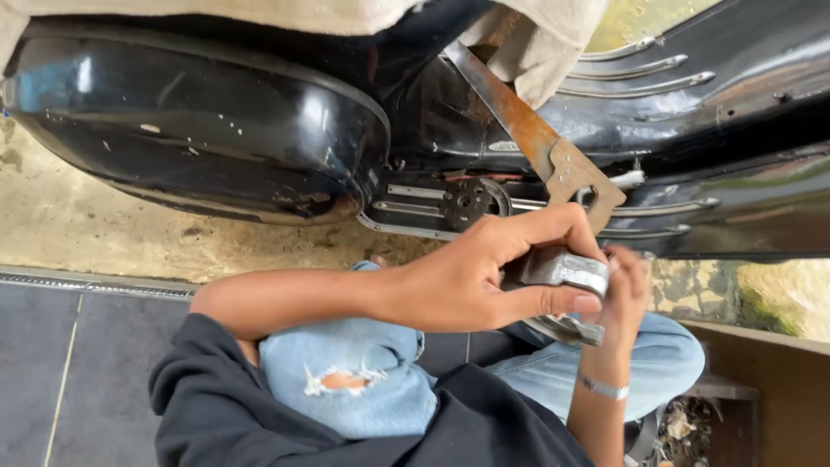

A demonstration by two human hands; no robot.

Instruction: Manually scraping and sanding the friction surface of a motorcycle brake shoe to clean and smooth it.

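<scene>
Two hands on a metal part

Both hands meet right of the middle of the frame. Coming in from the lower left, the left hand (484,277) is curled shut around a grey metal part (566,270), with the thumb pressed on its near end and the fingers over its top. From the bottom of the frame the right hand (624,290) reaches up, and its fingers touch the right end of the same part. It is blurry, so I cannot tell if it grips. A silver bracelet (603,387) sits on that wrist.

Just above the hands, a rusty flat bar (527,130) slants down from the top middle, and its wide end sits very close to the left fingers. There is little room there. Behind it, the black scooter (207,130) fills the top of the frame, with shiny metal strips (648,207) on its floor board. Its round side cover bulges at the upper left.

Below the hands are knees in torn blue jeans (346,380) and a dark sleeve (225,406). Grey floor tiles (43,363) lie open at the lower left.
</scene>
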